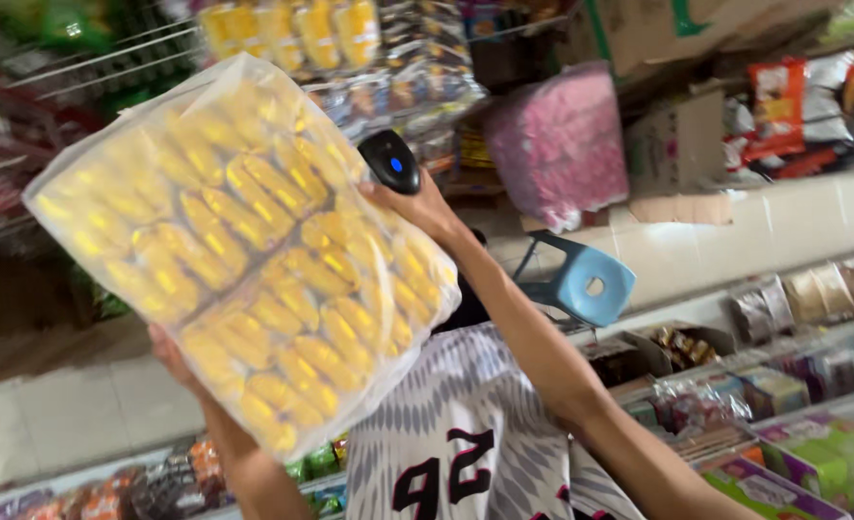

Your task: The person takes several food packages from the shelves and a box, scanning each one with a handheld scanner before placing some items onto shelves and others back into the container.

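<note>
A tilted, head-height view inside a small shop.

Largest in view is a clear plastic bag of yellow-wrapped snacks (pixel 244 250), a flat multipack held up in front of the camera, filling the left and centre. Its many small yellow packets lie in slanting rows under the clear film.

The left hand (pixel 172 358) holds the bag from behind at its lower left edge. Only a bit of the palm and wrist shows past the plastic; the fingers are hidden behind the bag, so how they curl cannot be told.

Below the bag is the person's white patterned shirt (pixel 465 433), with dark printing on it.

The right arm rises from the lower right to the bag's upper right edge. There the right hand (pixel 419 204) is wrapped around a black handheld barcode scanner (pixel 389 162) with a small blue light, fingers closed on its handle. The scanner sits just beside the bag's top right side.

Behind, a pink plastic-wrapped bundle (pixel 557 144) rests among cardboard boxes (pixel 677 144). A blue plastic stool (pixel 581 279) stands on the pale tiled floor (pixel 71 414). Shelves of packaged goods (pixel 793 424) run along the lower right, and wire racks of snack packets (pixel 283 34) cross the top.
</note>
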